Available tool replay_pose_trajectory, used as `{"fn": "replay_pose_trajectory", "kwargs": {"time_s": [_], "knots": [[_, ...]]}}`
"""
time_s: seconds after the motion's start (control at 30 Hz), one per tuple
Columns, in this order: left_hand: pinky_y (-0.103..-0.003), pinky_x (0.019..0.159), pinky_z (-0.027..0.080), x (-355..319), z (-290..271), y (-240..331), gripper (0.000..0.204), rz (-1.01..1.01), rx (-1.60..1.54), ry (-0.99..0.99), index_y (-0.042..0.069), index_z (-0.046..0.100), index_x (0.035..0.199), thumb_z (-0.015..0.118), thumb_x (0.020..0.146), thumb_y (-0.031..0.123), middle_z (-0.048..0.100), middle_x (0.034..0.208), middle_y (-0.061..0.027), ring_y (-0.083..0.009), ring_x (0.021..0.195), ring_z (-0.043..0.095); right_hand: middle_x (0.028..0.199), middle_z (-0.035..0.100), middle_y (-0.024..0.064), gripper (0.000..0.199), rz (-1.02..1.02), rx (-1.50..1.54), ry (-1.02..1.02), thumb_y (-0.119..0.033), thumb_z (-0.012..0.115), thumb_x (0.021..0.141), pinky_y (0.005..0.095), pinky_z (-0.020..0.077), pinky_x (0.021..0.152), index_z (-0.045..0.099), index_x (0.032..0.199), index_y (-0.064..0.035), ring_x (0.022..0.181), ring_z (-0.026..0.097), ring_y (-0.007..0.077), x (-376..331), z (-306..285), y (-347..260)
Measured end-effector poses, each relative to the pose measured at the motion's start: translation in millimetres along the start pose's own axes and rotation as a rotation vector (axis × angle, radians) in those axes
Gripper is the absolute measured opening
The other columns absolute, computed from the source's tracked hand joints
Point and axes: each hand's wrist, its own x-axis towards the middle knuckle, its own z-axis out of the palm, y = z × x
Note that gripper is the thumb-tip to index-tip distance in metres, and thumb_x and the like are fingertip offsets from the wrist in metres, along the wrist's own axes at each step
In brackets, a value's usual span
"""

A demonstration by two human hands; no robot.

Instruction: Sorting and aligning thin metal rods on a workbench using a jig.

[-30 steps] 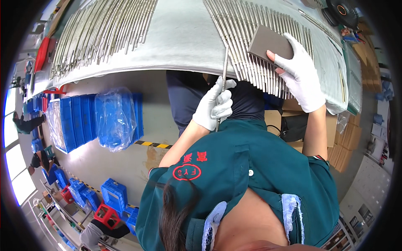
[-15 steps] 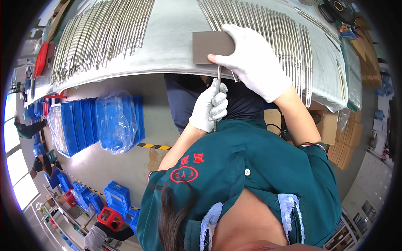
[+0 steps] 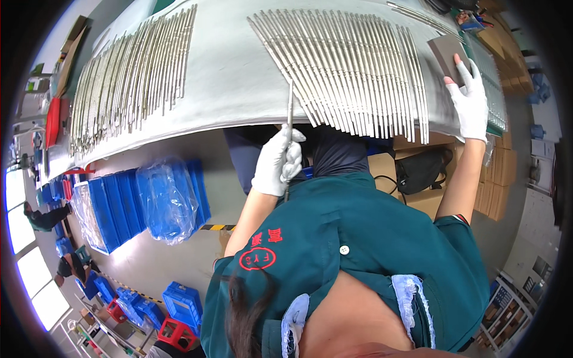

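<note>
A thin metal rod (image 3: 290, 110) stands nearly upright in the picture, my gloved left hand (image 3: 279, 160) closed round its lower part. Its upper end reaches over the near table edge, beside the rows of rods. At the right end of the table, my right hand (image 3: 469, 101) has its thumb and fingers on a grey-brown rectangular pad (image 3: 444, 52). The bare tips of the thumb and one finger poke out of that white glove. Between my hands lies a fanned row of silver rods (image 3: 352, 71), closest to the left hand's rod.
Another row of rods (image 3: 134, 71) covers the left of the white-covered table (image 3: 224, 77). Blue crates (image 3: 116, 209), some under clear plastic, stand on the floor at left. A black bag (image 3: 422, 170) and cardboard boxes (image 3: 498, 185) are at right. People work far left.
My right hand has carried the pad away from the rod to the table's right end. The left hand, still round the rod, has shifted slightly left; the view has shifted too.
</note>
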Motion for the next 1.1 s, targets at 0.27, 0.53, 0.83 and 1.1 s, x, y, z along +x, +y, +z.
{"fn": "replay_pose_trajectory", "kwargs": {"time_s": [0.27,0.53,0.83,1.1], "knots": [[-0.020,0.035,0.036,-37,-1,16,0.035,0.288,0.685,0.358,-0.002,0.059,0.091,0.047,0.095,0.030,0.052,0.057,-0.0032,-0.0078,0.038,0.045,0.139,0.036,0.0194,0.055,-0.343,-0.477,0.169,-0.041,0.060,0.081,0.0461,0.0296,0.103,0.050,0.130,-0.0193,0.125,0.035,0.0402,3,16,38],[-0.019,0.048,0.038,-76,-1,60,0.032,0.839,1.125,0.695,0.000,0.061,0.093,0.045,0.096,0.028,0.057,0.060,-0.0044,-0.0082,0.048,0.048,0.143,0.035,0.0134,0.050,-0.643,-0.048,-0.155,-0.037,0.042,0.093,0.0396,0.0172,0.111,0.040,0.137,-0.0158,0.134,0.028,0.0296,8,45,-24],[-0.024,0.035,0.042,-71,55,90,0.034,1.788,0.689,0.569,-0.002,0.058,0.091,0.052,0.093,0.031,0.056,0.066,-0.0091,-0.0154,0.043,0.050,0.142,0.035,0.0147,0.049,-0.786,-0.228,-0.217,-0.038,0.039,0.094,0.0412,0.0164,0.111,0.040,0.137,-0.0136,0.134,0.027,0.0291,19,80,-42],[-0.035,0.073,0.050,15,30,125,0.030,1.256,2.155,0.151,0.010,0.066,0.097,0.061,0.071,-0.003,0.062,0.097,-0.0099,-0.0277,0.085,0.062,0.142,0.035,0.0135,0.048,-0.781,-0.234,-0.190,-0.036,0.040,0.093,0.0404,0.0177,0.111,0.041,0.136,-0.0135,0.133,0.029,0.0266,19,86,-38]]}}
